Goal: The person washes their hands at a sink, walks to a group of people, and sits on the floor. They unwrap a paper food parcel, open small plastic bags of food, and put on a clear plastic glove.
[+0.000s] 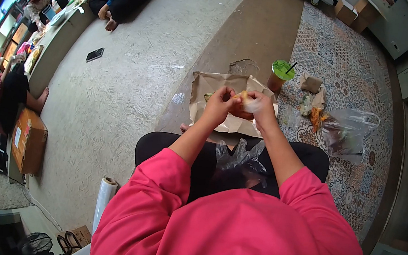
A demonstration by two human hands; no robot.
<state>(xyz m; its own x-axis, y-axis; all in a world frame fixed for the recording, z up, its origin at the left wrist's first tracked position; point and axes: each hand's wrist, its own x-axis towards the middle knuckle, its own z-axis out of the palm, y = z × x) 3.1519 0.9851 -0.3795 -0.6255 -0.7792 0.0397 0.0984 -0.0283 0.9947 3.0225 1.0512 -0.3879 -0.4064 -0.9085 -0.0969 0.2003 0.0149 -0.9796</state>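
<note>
Both hands meet over a spread sheet of brown wrapping paper (200,83) on the floor. Between them is a small yellowish piece of food (242,97), partly hidden by the fingers. My left hand (219,105) pinches its left side. My right hand (263,108) is closed around the right side, with something whitish and blurred at its fingers that I cannot make out. Left of my left hand, a greenish bit of food (208,96) lies on the paper. A crumpled clear plastic bag (239,155) rests in my lap, just below the paper.
A drink cup with a green lid (282,71) and black straw stands beyond the paper. Rightward lie orange food scraps (316,118) and a clear plastic bag (350,134). A phone (95,55) is on the floor leftward. Several people sit along the left, near a cardboard box (30,142).
</note>
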